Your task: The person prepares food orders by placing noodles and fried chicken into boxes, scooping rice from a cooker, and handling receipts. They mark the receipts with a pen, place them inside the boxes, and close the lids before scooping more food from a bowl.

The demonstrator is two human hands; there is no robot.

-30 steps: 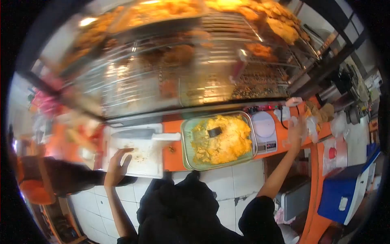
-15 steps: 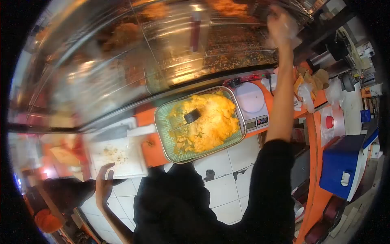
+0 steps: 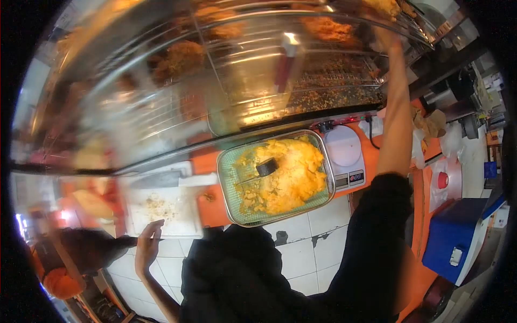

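My left hand [image 3: 148, 246] is at the near edge of a white cutting board [image 3: 186, 207], its fingers apart and nothing in them. Crumbs and a wide-bladed knife [image 3: 204, 180] lie on the board. My right arm reaches up into a glass display case; my right hand [image 3: 383, 36] is blurred near its upper right rack, its fingers partly hidden by the case. A wire-rimmed tray [image 3: 230, 202] with a green mesh lining stands in the middle, holding yellow food [image 3: 301, 172] and a black-handled tool [image 3: 266, 167].
A white kitchen scale [image 3: 344, 148] stands right of the tray on the orange counter [image 3: 214, 211]. Fried pieces [image 3: 328, 29] lie in the lit case. A blue cooler [image 3: 453, 234] is at the right, with plastic bags [image 3: 452, 137] beyond the counter.
My right hand has gone farther up and right into the case, behind its rack. The view has shifted, so the tray and board appear slightly lower and farther right. My left hand stays beside the board.
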